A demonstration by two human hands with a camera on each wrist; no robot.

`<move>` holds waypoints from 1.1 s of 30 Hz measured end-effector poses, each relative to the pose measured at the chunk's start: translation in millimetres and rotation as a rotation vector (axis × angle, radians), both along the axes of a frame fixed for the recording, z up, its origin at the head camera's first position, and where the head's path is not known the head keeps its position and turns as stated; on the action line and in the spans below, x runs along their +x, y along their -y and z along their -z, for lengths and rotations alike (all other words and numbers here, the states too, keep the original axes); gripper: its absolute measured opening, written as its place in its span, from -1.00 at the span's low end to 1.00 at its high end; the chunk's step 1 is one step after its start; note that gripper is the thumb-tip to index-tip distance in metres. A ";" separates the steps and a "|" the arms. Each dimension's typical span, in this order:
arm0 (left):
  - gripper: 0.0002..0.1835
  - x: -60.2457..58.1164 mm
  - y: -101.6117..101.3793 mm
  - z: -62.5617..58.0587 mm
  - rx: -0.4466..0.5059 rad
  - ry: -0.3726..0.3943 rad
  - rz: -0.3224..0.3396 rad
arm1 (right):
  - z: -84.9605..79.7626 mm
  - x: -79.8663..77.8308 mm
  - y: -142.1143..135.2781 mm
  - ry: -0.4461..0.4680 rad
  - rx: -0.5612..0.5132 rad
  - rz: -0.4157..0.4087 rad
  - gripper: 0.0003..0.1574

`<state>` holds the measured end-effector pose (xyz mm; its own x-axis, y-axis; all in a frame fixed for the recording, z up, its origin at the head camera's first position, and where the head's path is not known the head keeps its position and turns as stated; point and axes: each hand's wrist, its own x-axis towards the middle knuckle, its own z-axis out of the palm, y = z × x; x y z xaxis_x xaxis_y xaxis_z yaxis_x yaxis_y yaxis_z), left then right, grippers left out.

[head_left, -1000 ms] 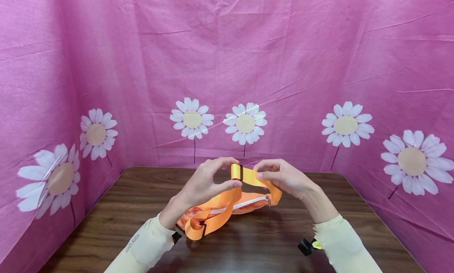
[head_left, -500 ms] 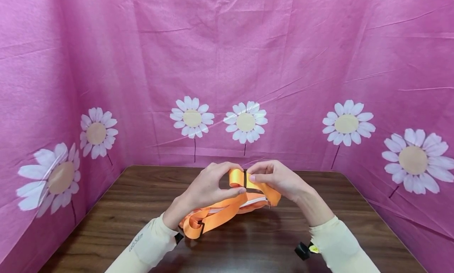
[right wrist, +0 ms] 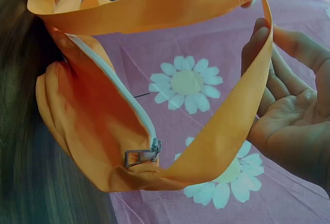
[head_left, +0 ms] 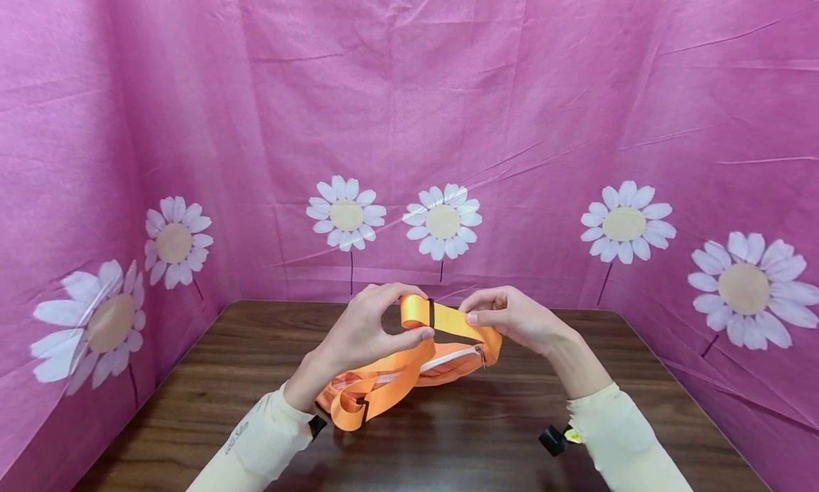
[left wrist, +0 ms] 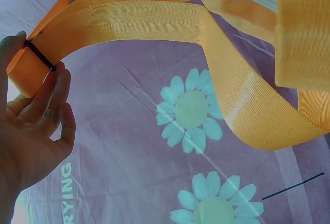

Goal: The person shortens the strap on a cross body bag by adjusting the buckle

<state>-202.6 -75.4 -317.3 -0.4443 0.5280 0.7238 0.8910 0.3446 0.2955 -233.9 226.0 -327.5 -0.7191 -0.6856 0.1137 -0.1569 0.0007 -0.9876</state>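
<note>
An orange fabric bag [head_left: 451,370] with a white zipper [right wrist: 121,82] and a metal zipper pull [right wrist: 139,155] rests on the table. Its wide orange strap [head_left: 456,320] is raised above it. My left hand [head_left: 365,330] pinches the folded strap loop at a black slider buckle [left wrist: 40,55], thumb below and fingers above. To the right, my right hand [head_left: 526,319] pinches the strap between thumb and fingers, and the stretch between both hands is fairly straight. A second black slider [head_left: 364,410] sits on a lower strap loop at the bag's left end.
The dark wood table [head_left: 486,442] extends around the bag. A pink curtain [head_left: 512,122] with printed daisies encloses the back and both sides. Black wrist devices [head_left: 553,440] show at the cuffs of the cream sleeves [head_left: 630,442].
My right hand came left to the slider half a second ago and is now farther right again. My left hand and the slider have shifted slightly left, widening the gap between the hands.
</note>
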 end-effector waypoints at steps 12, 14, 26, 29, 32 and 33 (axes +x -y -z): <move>-0.47 -2.5 -7.8 7.4 0.072 0.108 0.105 | -0.6 5.8 10.4 -0.020 -0.109 -0.039 -0.76; -0.49 -2.9 -10.6 9.9 0.088 0.122 0.130 | -1.8 8.1 14.2 -0.024 -0.113 -0.038 -0.75; -0.51 -3.2 -19.0 16.2 0.072 0.088 0.145 | -8.3 18.9 26.4 -0.017 0.052 0.049 -0.74; -0.47 -3.4 -19.3 17.2 0.057 0.083 0.137 | -10.8 22.9 28.6 -0.015 0.126 0.069 -0.68; -0.40 -2.8 -19.8 18.9 0.048 0.120 0.124 | -12.7 26.2 30.4 -0.008 0.147 0.081 -0.67; -0.37 -2.5 -20.2 19.8 0.046 0.143 0.120 | -13.2 27.1 30.7 -0.001 0.141 0.087 -0.67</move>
<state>-205.1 -55.3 -337.1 -0.4807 0.5508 0.6823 0.8724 0.2217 0.4356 -206.8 195.3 -314.3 -0.7765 -0.6297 0.0215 -0.1509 0.1527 -0.9767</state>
